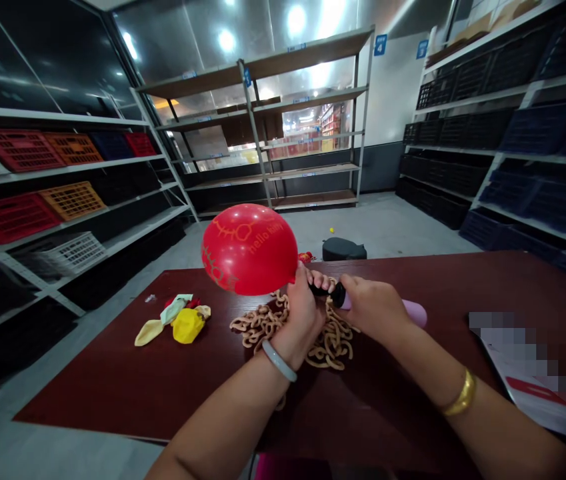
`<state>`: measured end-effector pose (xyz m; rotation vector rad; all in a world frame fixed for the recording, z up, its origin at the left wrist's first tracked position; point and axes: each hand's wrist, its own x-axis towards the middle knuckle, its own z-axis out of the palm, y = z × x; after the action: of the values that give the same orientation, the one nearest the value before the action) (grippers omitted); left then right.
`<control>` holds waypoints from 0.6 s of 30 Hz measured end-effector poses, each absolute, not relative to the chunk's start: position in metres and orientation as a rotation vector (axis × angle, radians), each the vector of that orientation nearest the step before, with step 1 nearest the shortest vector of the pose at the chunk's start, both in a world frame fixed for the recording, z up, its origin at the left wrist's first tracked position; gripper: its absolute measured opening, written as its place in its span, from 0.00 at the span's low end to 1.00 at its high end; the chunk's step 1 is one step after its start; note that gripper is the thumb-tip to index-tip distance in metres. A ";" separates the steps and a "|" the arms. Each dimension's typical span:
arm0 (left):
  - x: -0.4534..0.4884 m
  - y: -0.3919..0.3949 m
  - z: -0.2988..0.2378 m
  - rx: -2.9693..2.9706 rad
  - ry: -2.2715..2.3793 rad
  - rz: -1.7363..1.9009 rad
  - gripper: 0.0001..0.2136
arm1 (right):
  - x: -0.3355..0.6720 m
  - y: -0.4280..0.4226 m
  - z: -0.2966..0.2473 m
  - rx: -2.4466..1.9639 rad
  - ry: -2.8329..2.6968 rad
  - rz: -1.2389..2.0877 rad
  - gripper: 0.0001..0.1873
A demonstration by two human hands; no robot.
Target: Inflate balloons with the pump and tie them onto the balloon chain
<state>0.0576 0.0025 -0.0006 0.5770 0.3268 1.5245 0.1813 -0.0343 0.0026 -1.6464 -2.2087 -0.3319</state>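
A red balloon, swollen with air and printed with "hello kitty", points to the left above the table. My left hand is closed round its neck, where a black nozzle meets it. Gripped in my right hand is a purple hand pump with a black end, lying almost level. The exact join of neck and nozzle is hidden by my left fingers. Beneath both hands, a heap of tan chain-like loops lies on the brown table.
Limp balloons lie at the left, among them a yellow one and a pale green one. A flat, partly blurred item is at the right. Beyond the table stand a dark stool and shelves with crates.
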 end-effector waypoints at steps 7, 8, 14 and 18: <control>0.055 0.000 0.002 0.561 0.371 1.515 0.21 | 0.177 -0.034 0.000 -1.632 -2.200 -0.286 0.20; 0.051 0.003 0.002 0.551 0.380 1.514 0.21 | 0.178 -0.032 -0.001 -1.625 -2.206 -0.263 0.20; -0.003 0.039 0.013 0.494 0.409 1.639 0.18 | 0.196 -0.017 -0.004 -1.689 -2.233 -0.217 0.19; -0.034 0.047 0.026 0.473 0.383 1.697 0.19 | 0.203 -0.015 0.001 -1.670 -2.243 -0.281 0.18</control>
<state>-0.0343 0.0473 0.0256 0.4726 0.3832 1.6965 0.2034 -0.0151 0.0010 -1.6702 -2.2432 -0.2811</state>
